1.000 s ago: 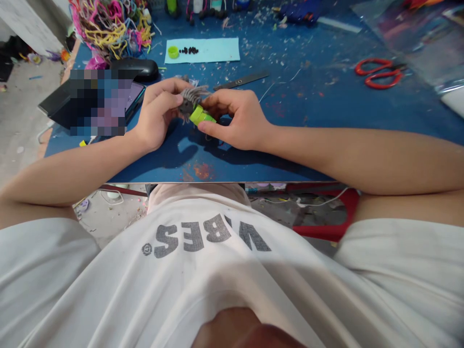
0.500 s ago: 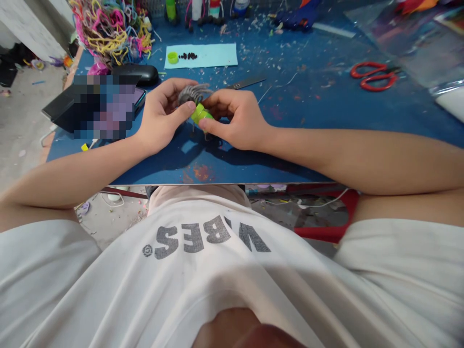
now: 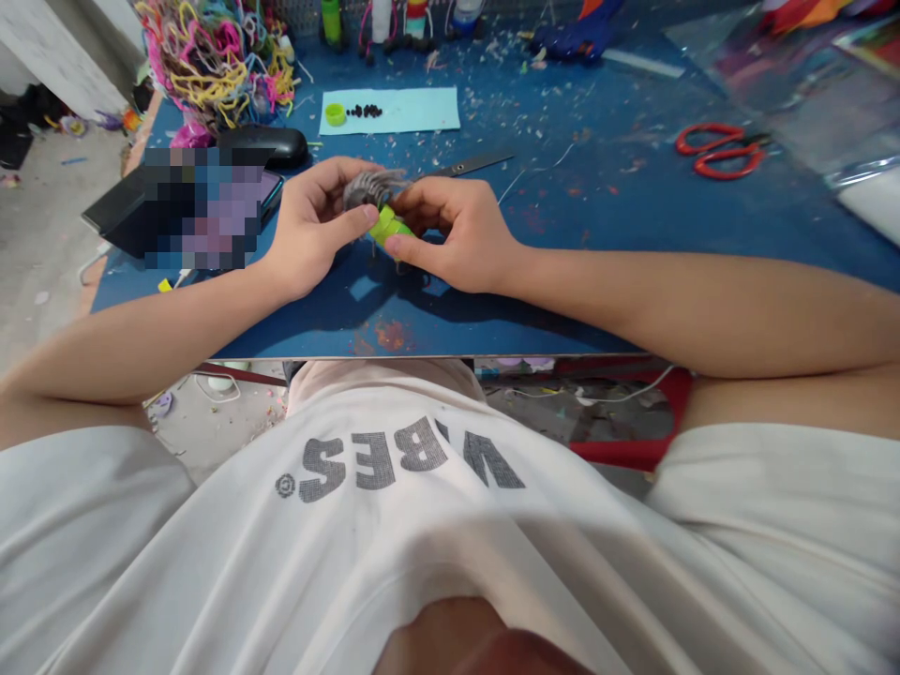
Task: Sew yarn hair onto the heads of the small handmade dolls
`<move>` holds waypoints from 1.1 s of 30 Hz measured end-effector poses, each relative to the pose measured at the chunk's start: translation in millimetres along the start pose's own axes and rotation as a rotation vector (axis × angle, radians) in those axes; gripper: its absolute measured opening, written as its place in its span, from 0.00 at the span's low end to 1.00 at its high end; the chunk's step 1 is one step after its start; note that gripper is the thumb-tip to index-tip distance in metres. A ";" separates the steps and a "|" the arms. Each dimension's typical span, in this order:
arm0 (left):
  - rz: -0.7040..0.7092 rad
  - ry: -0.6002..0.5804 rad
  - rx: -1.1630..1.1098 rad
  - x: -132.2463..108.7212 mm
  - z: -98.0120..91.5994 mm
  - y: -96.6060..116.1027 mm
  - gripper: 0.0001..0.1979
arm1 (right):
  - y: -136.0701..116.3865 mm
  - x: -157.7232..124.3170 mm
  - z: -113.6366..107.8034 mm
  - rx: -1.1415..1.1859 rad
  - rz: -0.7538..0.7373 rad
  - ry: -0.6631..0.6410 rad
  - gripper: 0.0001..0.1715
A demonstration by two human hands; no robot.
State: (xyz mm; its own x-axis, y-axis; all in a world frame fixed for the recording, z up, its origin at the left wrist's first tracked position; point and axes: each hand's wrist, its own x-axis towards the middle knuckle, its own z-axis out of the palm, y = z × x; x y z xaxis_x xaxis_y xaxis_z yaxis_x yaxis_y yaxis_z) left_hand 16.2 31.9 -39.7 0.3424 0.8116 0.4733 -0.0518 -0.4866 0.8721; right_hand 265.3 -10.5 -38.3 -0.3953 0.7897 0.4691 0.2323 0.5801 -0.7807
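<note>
Between my two hands is a small doll-like figure with a lime-green body [image 3: 389,225] and a tuft of grey yarn strands [image 3: 371,185] at its upper end. My left hand [image 3: 316,220] grips it at the yarn end, thumb pressed near the top of the green part. My right hand [image 3: 460,230] pinches the green body from the other side, thumb on its near face. Dark bits hang under the figure; fingers partly hide them. Just beyond my right hand lies a dark flat blade [image 3: 478,164], its near end hidden.
Red-handled scissors [image 3: 724,152] lie at right. A pale-blue card [image 3: 422,108] bears a green cap and small black beads. Tangled yarn [image 3: 217,66], a black case [image 3: 263,145] and a phone [image 3: 235,211] are at left. A blue glue gun [image 3: 580,37] and plastic bags [image 3: 794,103] lie farther back.
The green body has turned slightly in my fingers, and the yarn tuft is tilted a little differently. Both hands keep nearly the same place and grip.
</note>
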 end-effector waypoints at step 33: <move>0.111 -0.004 0.110 -6.5 5.1 22.7 0.24 | -4.3 -8.5 -2.3 -0.216 -0.101 -0.011 0.26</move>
State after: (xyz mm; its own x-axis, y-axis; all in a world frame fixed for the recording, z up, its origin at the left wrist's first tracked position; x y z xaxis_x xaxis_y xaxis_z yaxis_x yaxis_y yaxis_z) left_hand 17.6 13.9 -23.6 0.3441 0.7498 0.5651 0.0132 -0.6057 0.7956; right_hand 269.7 -19.3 -38.0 -0.4358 0.7239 0.5348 0.3755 0.6862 -0.6230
